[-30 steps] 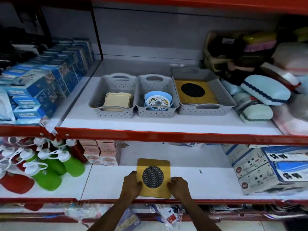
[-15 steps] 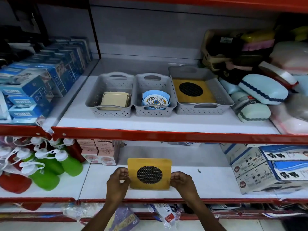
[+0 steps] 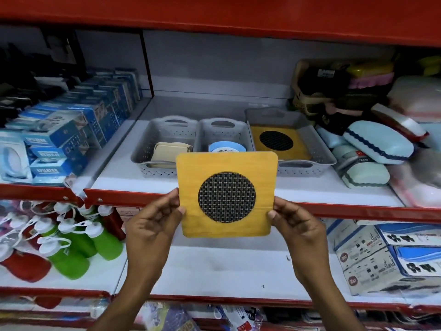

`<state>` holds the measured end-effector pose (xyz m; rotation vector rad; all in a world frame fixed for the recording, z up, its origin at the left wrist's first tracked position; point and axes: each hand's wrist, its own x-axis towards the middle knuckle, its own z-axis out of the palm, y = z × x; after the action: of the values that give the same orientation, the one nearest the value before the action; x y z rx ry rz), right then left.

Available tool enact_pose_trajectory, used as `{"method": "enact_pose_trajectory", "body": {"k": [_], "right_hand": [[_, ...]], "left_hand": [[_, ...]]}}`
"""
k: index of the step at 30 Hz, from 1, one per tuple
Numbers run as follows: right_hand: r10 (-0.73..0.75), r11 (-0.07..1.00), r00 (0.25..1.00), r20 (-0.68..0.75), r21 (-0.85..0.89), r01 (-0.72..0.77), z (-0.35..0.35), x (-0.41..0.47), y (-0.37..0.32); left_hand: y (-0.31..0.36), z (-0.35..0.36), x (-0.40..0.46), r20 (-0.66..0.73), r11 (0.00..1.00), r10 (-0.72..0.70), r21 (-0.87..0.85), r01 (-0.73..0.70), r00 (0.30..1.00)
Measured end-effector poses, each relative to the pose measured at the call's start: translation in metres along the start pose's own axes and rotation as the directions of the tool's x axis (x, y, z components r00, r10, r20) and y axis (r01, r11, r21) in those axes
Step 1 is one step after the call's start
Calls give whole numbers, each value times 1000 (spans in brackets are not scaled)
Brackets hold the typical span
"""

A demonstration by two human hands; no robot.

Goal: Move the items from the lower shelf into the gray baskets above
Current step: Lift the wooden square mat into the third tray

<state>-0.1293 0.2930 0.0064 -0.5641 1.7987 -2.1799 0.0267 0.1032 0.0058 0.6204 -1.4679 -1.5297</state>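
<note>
Left hand (image 3: 152, 224): thumb on the front face of the yellow mat (image 3: 228, 194) at its lower left edge, remaining fingers curled behind; pinch grip. Right hand (image 3: 297, 224): thumb on the lower right edge, fingers behind; same pinch. Both hands closed on the mat.

Mat: thin, flat, square with rounded corners, yellow face with a faint wood-like grain. Centre holds a round dark insert of woven mesh, checkered texture. Held upright, face toward the camera, in the air in front of the red shelf edge (image 3: 358, 211), above the white lower shelf (image 3: 226, 271) and lower than the baskets.

Upper shelf, three gray plastic baskets with perforated walls and cut-out handles, side by side. Left basket (image 3: 149, 149) holds beige flat pieces. Middle basket (image 3: 223, 130) holds a round blue-rimmed item, partly hidden by the mat. Right basket (image 3: 327, 156), wider, holds an identical yellow mat with mesh disc lying flat.

Surroundings: green and red bottles (image 3: 71, 247) with white caps at lower left; printed cardboard boxes (image 3: 391, 256) at lower right; blue boxes (image 3: 62, 137) at upper left.
</note>
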Motion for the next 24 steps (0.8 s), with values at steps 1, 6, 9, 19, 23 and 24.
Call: {"method": "enact_pose_trajectory", "body": {"k": [1,6,9,19,23,24], "right_hand": [[-16,1000,1000,-3,15,16,1,4,-7],[-26,999,999,-20,23,26,4,17,-25],[-13,1000,999,-39,17,14,3,21,-26],[-22,999,996,-89,-25,20,-5,26,-26],[-82,994,984,-156,-90,68,-17,41,-38],[-110,989,981,-162,-118,91,-22,47,-42]], "left_hand": [[8,4,4,-12,999,-1,-44,1,1000],[29,16,17,-33,992,-33,-125,28,999],[30,19,19,-32,989,-61,-134,56,998],[20,27,25,-2,989,-119,-85,118,993],[28,48,33,100,990,-131,-38,135,986],[31,56,36,128,992,-123,-19,127,984]]}}
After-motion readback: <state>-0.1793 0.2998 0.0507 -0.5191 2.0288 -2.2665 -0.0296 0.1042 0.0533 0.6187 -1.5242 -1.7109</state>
